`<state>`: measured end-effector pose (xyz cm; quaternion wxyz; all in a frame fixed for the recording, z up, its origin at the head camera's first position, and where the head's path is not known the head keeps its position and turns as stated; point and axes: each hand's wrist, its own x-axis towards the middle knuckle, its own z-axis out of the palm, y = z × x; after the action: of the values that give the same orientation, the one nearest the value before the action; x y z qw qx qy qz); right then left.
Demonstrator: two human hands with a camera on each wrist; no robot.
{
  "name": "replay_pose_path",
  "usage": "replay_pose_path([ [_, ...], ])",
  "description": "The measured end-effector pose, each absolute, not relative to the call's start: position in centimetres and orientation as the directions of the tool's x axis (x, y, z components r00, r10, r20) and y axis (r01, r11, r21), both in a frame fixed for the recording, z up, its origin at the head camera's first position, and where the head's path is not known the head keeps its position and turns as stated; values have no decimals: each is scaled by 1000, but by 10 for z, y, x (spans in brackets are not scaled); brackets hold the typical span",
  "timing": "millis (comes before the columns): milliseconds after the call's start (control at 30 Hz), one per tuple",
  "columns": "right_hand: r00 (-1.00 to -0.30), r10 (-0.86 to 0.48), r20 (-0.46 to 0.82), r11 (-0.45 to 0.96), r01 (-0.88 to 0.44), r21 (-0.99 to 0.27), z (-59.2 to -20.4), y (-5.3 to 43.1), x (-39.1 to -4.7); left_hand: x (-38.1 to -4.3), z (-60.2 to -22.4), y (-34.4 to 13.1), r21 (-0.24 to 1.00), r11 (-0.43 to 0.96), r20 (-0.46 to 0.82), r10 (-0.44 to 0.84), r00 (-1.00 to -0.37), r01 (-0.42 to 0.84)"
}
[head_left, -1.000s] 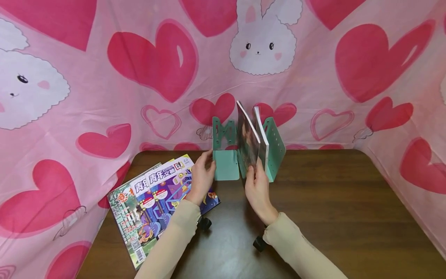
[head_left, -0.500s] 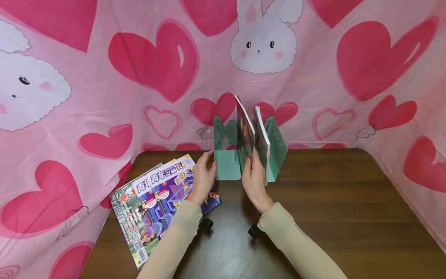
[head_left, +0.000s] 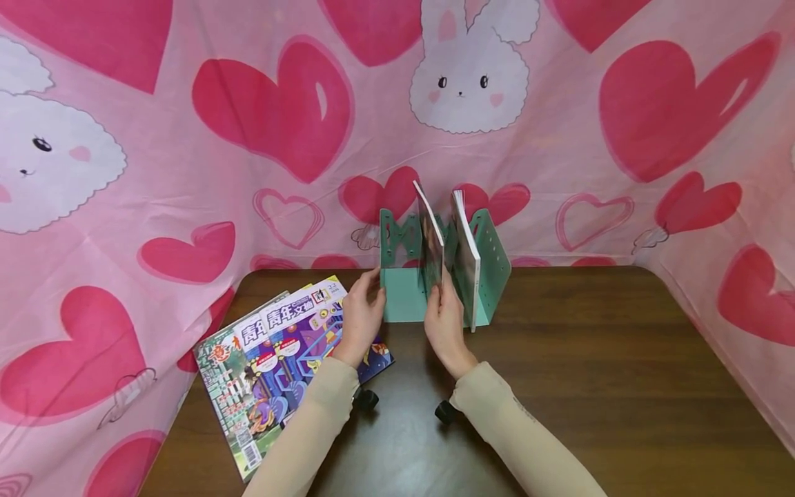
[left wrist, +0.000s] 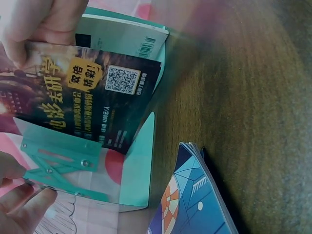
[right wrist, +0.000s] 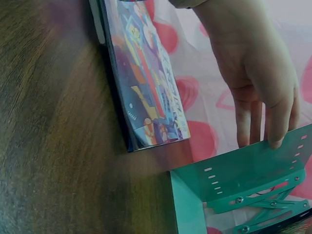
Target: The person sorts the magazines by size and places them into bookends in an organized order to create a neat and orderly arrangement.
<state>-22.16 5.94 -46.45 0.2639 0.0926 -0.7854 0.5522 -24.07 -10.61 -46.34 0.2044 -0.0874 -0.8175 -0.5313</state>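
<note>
A green expandable bookend rack (head_left: 404, 295) stands at the back of the table. My left hand (head_left: 363, 312) pinches the edge of its left plate (right wrist: 243, 163), thumb on one side and fingers on the other. A thin dark magazine (left wrist: 109, 105) with a QR code on its cover stands upright in the rack, leaning slightly left. My right hand (head_left: 446, 328) grips its near edge between thumb and fingers. To the right of that hand, another magazine (head_left: 470, 266) with a white spine leans near the rack's right plate (head_left: 494, 266).
Several overlapping magazines (head_left: 292, 345) lie on the table's left side, partly under my left forearm. Brown wooden tabletop (head_left: 596, 373) extends to the right. A pink cloth (head_left: 373, 103) with hearts and rabbits hangs behind and at the sides.
My right hand has moved left with the dark magazine, from beside the white-spined magazine toward the middle of the rack, widening the gap between them. My left hand has stayed on the rack.
</note>
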Motion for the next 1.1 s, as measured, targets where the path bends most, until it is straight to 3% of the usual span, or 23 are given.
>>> replay_pose_path([
  [467,-820,162,550,411,-450,-793,-472,60,-225,-240,-461,-105,848,397,413,-77,-908,352],
  [1100,-878,109,465,327,-411,-851,-472,59,-221,-240,-463,-107,839,422,408,-73,-910,343],
])
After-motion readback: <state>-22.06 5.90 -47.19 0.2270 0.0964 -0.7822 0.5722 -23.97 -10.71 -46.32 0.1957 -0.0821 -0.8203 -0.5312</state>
